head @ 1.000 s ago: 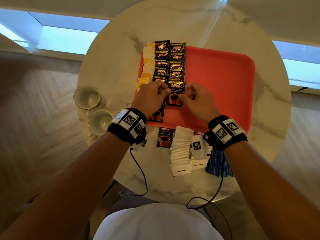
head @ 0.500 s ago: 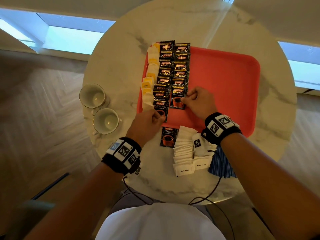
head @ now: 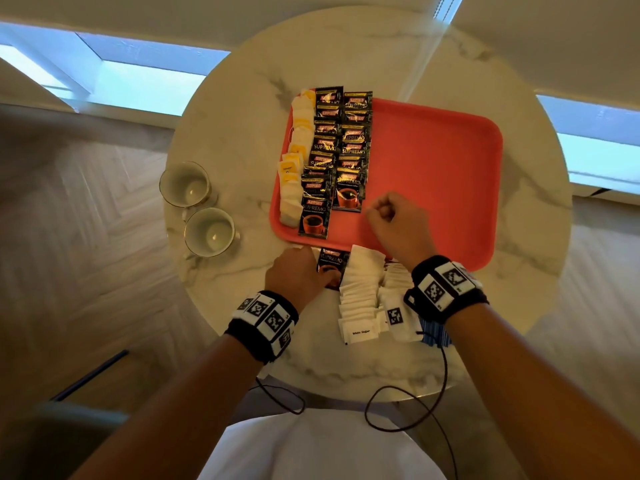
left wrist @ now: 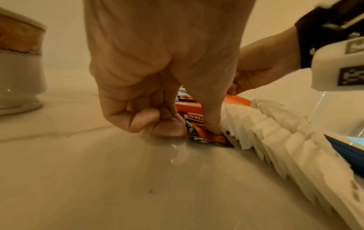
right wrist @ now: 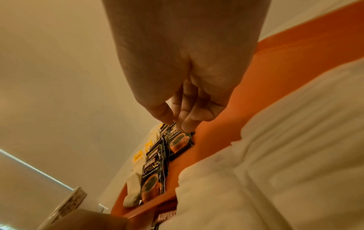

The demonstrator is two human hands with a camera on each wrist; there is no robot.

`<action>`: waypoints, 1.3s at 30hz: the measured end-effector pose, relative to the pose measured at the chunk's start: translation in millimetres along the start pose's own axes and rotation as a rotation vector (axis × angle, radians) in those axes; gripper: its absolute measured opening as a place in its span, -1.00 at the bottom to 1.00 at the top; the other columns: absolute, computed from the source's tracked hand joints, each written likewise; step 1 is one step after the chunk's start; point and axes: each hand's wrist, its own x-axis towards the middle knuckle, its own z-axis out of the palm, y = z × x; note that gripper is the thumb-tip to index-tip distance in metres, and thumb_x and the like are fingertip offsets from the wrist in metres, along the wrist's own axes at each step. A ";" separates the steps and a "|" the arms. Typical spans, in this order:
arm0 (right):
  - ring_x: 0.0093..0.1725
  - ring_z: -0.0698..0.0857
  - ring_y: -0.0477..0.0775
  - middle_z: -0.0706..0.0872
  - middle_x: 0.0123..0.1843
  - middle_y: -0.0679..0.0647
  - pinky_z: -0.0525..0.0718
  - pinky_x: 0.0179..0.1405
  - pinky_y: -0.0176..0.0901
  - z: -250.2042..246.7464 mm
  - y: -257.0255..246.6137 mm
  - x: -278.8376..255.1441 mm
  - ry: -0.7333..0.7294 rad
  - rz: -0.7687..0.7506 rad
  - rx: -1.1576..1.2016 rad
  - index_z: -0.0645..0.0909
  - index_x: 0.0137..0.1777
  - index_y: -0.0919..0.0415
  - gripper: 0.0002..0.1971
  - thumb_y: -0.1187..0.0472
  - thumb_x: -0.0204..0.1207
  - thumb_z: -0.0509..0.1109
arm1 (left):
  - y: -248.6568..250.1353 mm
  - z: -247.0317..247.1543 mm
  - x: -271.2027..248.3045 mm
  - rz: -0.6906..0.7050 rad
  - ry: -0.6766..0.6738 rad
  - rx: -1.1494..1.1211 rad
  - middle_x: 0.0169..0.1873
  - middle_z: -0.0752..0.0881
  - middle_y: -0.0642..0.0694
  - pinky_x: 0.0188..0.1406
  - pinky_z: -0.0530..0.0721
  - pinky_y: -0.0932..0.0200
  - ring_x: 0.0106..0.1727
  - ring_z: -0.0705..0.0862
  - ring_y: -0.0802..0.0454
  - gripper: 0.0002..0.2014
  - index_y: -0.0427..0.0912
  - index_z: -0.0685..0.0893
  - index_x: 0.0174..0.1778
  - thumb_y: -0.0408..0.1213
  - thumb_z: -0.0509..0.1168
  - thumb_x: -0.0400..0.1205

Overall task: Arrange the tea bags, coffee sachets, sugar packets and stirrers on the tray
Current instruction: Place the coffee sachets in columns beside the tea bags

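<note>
Round marble table (head: 346, 57) carries red tray (head: 433, 174), two cups (head: 207, 232), loose sachet (head: 330, 261), sugar packets (head: 360, 292).

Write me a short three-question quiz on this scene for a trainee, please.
1. True or false: the sugar packets lie on the tray.
2. What does the left hand pinch? A tea bag; B coffee sachet; C stirrer.
3. Fill in: ___ cups stand on the table.
Key: 1 false, they lie on the table beside the tray; 2 B; 3 two.
</note>
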 end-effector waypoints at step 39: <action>-0.35 0.62 -0.15 0.70 -0.28 -0.02 0.57 -0.29 -0.33 20.7 16.1 29.8 -0.191 -0.141 -0.118 0.63 0.31 0.13 -0.68 0.19 0.58 0.51 | -5.6 -41.2 37.6 0.255 0.101 -0.303 -0.30 0.72 0.05 -0.15 0.69 0.17 -0.24 0.69 0.15 -0.89 -0.07 0.68 -0.07 -0.12 0.41 0.62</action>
